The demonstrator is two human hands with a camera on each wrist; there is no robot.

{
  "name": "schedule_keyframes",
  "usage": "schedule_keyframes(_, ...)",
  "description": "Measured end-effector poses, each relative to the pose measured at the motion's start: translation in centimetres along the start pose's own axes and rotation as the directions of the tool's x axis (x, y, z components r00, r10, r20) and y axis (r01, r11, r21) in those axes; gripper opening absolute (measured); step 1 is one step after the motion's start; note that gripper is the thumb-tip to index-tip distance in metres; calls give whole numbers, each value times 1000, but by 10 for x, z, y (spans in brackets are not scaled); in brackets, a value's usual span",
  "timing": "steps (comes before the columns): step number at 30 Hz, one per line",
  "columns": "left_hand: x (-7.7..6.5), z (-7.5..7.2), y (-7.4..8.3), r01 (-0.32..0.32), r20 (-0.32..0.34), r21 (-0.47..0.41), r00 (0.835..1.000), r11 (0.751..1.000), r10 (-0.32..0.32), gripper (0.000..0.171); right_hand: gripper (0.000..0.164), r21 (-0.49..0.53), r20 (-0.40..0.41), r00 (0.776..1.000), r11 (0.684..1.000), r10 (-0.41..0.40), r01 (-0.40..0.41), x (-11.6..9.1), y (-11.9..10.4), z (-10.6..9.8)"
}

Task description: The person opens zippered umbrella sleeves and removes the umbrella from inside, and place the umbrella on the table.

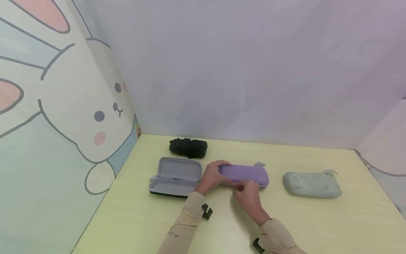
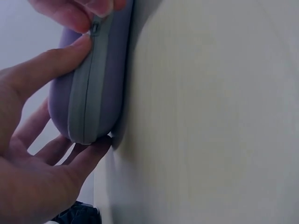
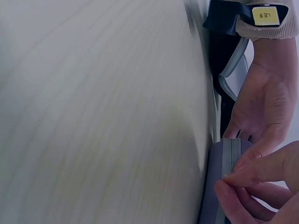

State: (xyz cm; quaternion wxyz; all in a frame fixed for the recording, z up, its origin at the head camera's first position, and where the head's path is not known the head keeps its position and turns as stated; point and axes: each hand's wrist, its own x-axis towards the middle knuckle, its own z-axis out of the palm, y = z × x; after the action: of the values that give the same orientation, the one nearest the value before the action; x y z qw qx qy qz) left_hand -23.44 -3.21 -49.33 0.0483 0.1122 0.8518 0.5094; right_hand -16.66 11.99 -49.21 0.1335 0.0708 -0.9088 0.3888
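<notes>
A closed purple zip case (image 1: 245, 173) lies on the table in front of me in the head view. My left hand (image 1: 211, 178) grips its left end; in the left wrist view the thumb rests by the grey zip band (image 2: 86, 100) and the fingers wrap round the rounded end. Just right of that thumb, my right hand (image 1: 248, 197) pinches at the zip along the front side. The metal zip slider (image 2: 95, 29) shows beside the right fingertips (image 3: 229, 179), which hide most of its pull. The teeth between the slider and the left end appear closed.
An open case with a grey lining (image 1: 180, 168) lies at the left, close to my left forearm. Behind it is a crumpled black bundle (image 1: 188, 148). A closed grey-green case (image 1: 312, 184) lies at the right. A pale wall (image 1: 241, 77) stands behind the table.
</notes>
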Motion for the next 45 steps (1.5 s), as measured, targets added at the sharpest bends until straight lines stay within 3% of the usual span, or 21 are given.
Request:
schedule_keyframes(14,0,-2,4,-36,61,46,998,998,33,63,21,11,-21,1000,1000,-3,3,2,2,2)
schedule_keyframes(20,-3,-8,8,-66,132,93,990,993,53,58,17,26,-7,1000,1000,5,-5,2,6,-1)
schedule_keyframes(28,-6,-14,13,-113,229,206,971,972,64,65,18,38,8,1000,999,5,-5,3,11,-8)
schedule_keyframes(36,-11,-14,9,-53,220,204,975,977,7,63,18,10,25,999,999,-39,39,6,18,-14)
schedule_keyframes(45,-20,-5,13,-55,206,273,979,961,-2,69,20,-18,53,998,999,-39,40,10,25,-22)
